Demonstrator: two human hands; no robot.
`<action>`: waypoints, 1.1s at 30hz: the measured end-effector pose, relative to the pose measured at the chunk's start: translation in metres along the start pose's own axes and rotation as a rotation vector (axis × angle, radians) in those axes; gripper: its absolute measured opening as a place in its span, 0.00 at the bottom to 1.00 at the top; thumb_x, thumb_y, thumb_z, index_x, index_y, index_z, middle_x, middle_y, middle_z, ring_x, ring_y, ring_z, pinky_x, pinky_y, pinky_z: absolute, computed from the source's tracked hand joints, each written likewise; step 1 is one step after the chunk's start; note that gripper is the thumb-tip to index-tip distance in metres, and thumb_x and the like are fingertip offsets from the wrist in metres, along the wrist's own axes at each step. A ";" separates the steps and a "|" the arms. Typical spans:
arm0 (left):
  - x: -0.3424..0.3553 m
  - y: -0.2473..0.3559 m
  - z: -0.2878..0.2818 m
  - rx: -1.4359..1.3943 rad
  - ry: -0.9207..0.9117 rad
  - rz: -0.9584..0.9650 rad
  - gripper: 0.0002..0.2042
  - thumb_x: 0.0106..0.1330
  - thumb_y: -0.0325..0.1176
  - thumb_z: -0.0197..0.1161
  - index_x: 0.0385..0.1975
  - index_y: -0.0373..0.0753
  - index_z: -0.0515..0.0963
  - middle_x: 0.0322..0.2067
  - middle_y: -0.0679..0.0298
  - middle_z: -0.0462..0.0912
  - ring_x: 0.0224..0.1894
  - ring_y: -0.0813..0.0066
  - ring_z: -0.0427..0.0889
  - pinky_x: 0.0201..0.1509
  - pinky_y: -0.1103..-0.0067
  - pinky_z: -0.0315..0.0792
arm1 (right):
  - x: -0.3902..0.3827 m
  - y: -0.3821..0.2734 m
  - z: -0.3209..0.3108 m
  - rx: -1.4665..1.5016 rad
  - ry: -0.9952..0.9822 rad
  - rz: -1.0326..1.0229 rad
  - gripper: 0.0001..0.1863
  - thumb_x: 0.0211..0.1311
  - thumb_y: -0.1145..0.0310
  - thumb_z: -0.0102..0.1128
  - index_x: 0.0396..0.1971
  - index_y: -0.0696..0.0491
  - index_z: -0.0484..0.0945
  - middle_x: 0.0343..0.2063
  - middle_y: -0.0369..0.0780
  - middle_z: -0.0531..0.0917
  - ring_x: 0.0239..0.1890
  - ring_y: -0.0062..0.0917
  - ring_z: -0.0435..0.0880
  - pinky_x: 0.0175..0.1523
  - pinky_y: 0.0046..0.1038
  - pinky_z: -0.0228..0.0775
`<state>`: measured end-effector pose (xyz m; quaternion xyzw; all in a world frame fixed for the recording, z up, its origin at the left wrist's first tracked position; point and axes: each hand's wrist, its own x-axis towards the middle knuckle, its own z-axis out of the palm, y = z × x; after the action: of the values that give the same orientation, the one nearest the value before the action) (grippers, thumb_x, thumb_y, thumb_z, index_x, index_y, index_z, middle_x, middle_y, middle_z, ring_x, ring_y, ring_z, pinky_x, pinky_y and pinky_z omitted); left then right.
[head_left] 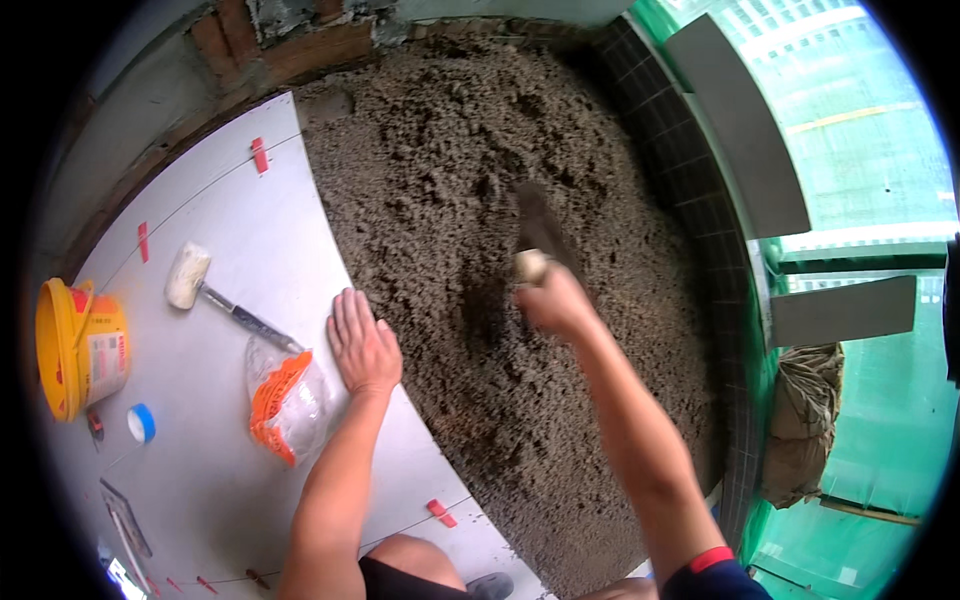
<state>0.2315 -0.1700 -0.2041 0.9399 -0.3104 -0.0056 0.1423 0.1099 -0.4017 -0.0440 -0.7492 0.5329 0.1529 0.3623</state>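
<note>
My right hand (556,300) is closed around the pale handle of a trowel (540,215). Its dark blade, a little smeared by motion, is over the rough, loose grey-brown mortar bed (430,180). My left hand (363,345) lies flat, fingers stretched, on the pale floor tiles (230,240) close to their edge along the mortar. Beside that hand rest a clear plastic bag (290,400) with orange print and a white-headed mallet (190,275), its dark handle pointing toward the bag.
A yellow bucket (85,350) stands at the far left, near a blue-and-white roll (141,423). Red wedges (441,513) sit along the tile joints. A dark tiled low wall (680,150) borders the mortar on the right, with green netting (880,400) and a brown sack (803,420) beyond.
</note>
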 end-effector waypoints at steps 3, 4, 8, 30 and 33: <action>0.000 -0.003 0.000 -0.034 0.036 0.028 0.29 0.72 0.40 0.46 0.70 0.32 0.61 0.73 0.53 0.58 0.77 0.58 0.52 0.79 0.60 0.45 | -0.007 0.016 0.074 -0.011 -0.287 -0.125 0.21 0.55 0.65 0.63 0.44 0.64 0.75 0.35 0.53 0.85 0.40 0.43 0.87 0.44 0.43 0.78; -0.001 -0.002 0.003 -0.043 0.055 0.043 0.28 0.72 0.39 0.47 0.69 0.32 0.62 0.73 0.53 0.60 0.76 0.58 0.54 0.79 0.60 0.46 | -0.029 0.045 0.095 -0.077 -0.269 -0.185 0.20 0.54 0.66 0.62 0.42 0.64 0.75 0.36 0.54 0.85 0.42 0.45 0.86 0.45 0.44 0.78; -0.008 -0.013 0.007 -0.001 0.047 0.035 0.28 0.72 0.40 0.46 0.69 0.33 0.63 0.72 0.55 0.61 0.76 0.59 0.55 0.79 0.62 0.46 | -0.133 0.099 0.099 -0.258 -0.442 -0.131 0.15 0.55 0.68 0.58 0.39 0.63 0.74 0.35 0.58 0.84 0.41 0.52 0.85 0.45 0.48 0.77; -0.006 -0.012 0.018 -0.042 0.146 0.069 0.26 0.73 0.40 0.45 0.68 0.35 0.65 0.71 0.57 0.63 0.75 0.61 0.57 0.78 0.63 0.48 | -0.231 0.213 0.047 -0.651 -0.465 0.060 0.16 0.58 0.70 0.55 0.46 0.56 0.73 0.31 0.53 0.86 0.36 0.50 0.87 0.46 0.49 0.79; -0.008 -0.016 0.019 -0.008 0.163 0.069 0.25 0.74 0.40 0.45 0.68 0.36 0.64 0.71 0.58 0.63 0.75 0.61 0.58 0.77 0.63 0.49 | -0.251 0.210 0.004 -0.644 -0.415 0.091 0.15 0.56 0.69 0.57 0.44 0.56 0.73 0.30 0.54 0.86 0.36 0.51 0.87 0.46 0.51 0.78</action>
<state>0.2323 -0.1584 -0.2270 0.9254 -0.3300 0.0744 0.1709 -0.1768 -0.2617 0.0274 -0.7534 0.4057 0.4766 0.2014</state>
